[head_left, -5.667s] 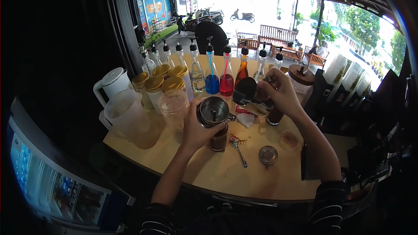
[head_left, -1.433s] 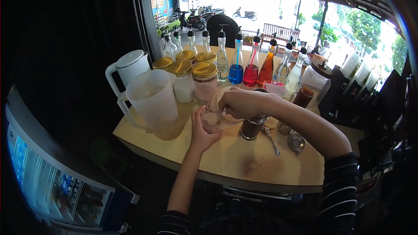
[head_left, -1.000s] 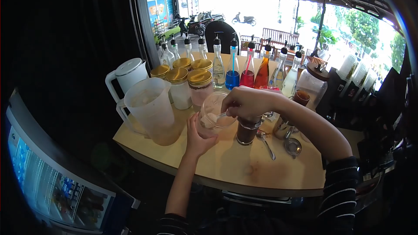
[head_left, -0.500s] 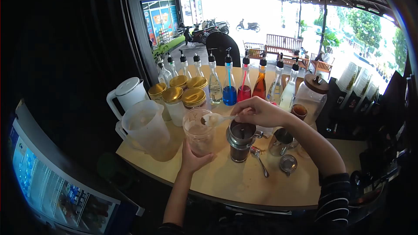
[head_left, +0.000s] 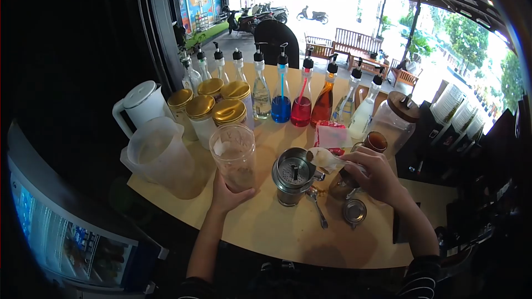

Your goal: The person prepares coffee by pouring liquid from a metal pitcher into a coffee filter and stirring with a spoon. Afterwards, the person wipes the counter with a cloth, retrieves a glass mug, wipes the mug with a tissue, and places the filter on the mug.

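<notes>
My left hand (head_left: 228, 195) is wrapped round the lower part of a clear plastic jar (head_left: 235, 158), upright on the left of the table. Between my hands a metal drip filter (head_left: 294, 167) sits on a glass, its perforated inside facing up. My right hand (head_left: 374, 170) pinches the handle of a pale scoop (head_left: 325, 158), whose bowl points left near the filter's upper right rim. A little brown matter shows at the scoop's tip. Below the scoop lie a metal spoon (head_left: 320, 209) and a small round metal lid (head_left: 354, 211). A metal pitcher (head_left: 342, 187) stands partly behind my right hand.
Gold-lidded jars (head_left: 229, 112), a frosted pitcher (head_left: 158, 158) and a white jug (head_left: 145, 105) stand left. Several pump bottles (head_left: 281, 99) line the back. A red-and-white packet (head_left: 332, 135), brown glass (head_left: 375, 142) and wooden-lidded jar (head_left: 394, 119) are to the right. The table's front edge (head_left: 266, 251) curves nearby.
The scoop has come out of the clear jar and moved right, past the filter's rim. My left hand still holds the jar, now upright after being tilted. The whole view has shifted.
</notes>
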A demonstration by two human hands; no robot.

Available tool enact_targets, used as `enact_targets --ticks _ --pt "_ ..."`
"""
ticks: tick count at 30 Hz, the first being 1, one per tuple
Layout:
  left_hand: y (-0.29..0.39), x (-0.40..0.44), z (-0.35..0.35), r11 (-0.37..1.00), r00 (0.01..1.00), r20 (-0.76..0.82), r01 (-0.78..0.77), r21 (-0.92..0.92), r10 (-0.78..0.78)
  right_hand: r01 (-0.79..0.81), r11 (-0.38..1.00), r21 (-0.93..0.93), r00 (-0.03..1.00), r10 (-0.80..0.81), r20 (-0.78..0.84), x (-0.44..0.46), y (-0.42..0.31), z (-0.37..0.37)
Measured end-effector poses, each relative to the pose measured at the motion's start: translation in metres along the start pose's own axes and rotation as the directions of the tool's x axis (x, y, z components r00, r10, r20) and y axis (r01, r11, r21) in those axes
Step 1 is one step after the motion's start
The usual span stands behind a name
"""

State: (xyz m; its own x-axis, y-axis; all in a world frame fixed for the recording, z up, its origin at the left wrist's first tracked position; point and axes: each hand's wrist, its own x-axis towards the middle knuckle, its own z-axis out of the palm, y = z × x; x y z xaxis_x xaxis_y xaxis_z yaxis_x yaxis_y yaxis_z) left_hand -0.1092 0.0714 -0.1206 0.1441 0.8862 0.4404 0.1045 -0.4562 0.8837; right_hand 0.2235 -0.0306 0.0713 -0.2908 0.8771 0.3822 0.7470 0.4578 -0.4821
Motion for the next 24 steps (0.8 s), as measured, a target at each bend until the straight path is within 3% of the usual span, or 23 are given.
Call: enact_targets --ticks 8,16,24 --pt "-0.007 -0.001 -0.001 0.999 1.000 0.006 0.004 0.039 -0.004 -0.065 0.998 0.014 0.998 0.065 -0.019 0.000 -0.003 0.007" --pt "0.003 -0.001 0.001 1.000 1.000 0.003 -0.009 0.015 0.009 0.018 0.999 -0.029 0.996 -0.021 -0.090 0.007 -0.001 0.016" --pt "0.001 -0.001 0.002 1.000 1.000 0.003 0.006 -0.019 -0.006 0.010 1.000 -0.008 0.995 -0.010 -0.100 0.009 0.004 0.020"
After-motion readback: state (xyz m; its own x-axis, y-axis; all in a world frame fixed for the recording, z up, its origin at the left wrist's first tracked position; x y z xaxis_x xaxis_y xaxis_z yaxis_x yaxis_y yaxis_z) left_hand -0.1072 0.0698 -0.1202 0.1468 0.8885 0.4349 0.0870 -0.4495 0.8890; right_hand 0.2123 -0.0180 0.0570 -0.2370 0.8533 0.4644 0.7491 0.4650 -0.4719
